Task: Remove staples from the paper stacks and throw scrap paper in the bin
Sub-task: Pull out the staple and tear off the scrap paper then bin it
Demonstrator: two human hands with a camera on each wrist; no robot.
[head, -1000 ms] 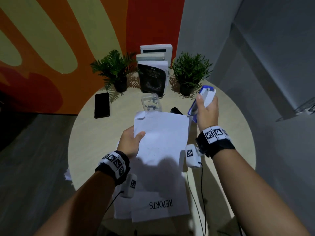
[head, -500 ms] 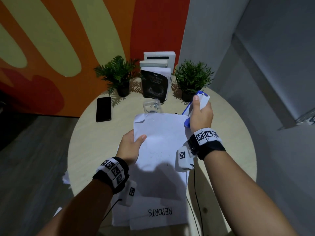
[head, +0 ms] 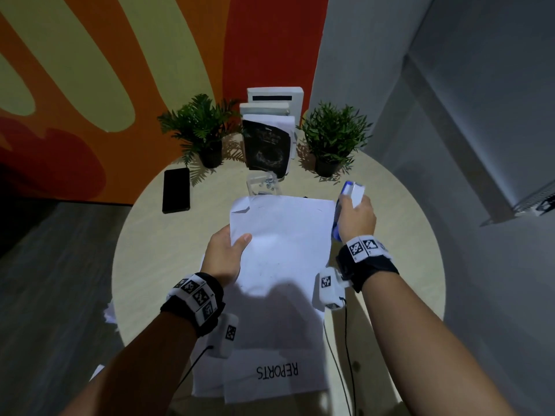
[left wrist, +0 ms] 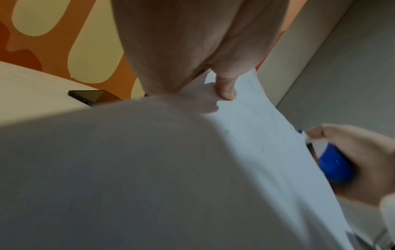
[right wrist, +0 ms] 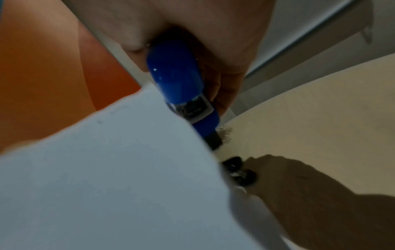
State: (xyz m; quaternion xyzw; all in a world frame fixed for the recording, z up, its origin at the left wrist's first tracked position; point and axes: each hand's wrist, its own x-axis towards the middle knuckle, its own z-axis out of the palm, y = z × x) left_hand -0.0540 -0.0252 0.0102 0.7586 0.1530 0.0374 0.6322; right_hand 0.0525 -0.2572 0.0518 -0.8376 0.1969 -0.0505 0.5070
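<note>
My right hand [head: 357,216] was wrapped around the blue and white stapler-like tool [head: 350,193], and over the last second I had brought it down from beside the stack until it sat against the right edge of the paper stack [head: 282,244], near the top corner. My left hand [head: 225,253] had not shifted: it pinched the stack's left edge, thumb on top, holding the sheets lifted over the round table [head: 396,265]. I took that closing-in to mean the tool was being lined up on a staple at that corner, though I could not make out any staple; the stack's far left corner was dog-eared. The head view gave me the layout: a sheet marked REPORTS [head: 277,372] lying under my forearms, a clear plastic holder [head: 264,184] just beyond the stack, a black phone [head: 176,190] to the left, two potted plants [head: 333,139] and some upright books [head: 268,145] at the back. I saw no bin anywhere. The right wrist view showed what the head view hid: the tool's blue body with a metal end pointing back along the paper's edge, and a small black object [right wrist: 239,170] on the table below it. The left wrist view showed my thumb [left wrist: 226,88] pressing the sheet, the paper bowing beneath it.
</note>
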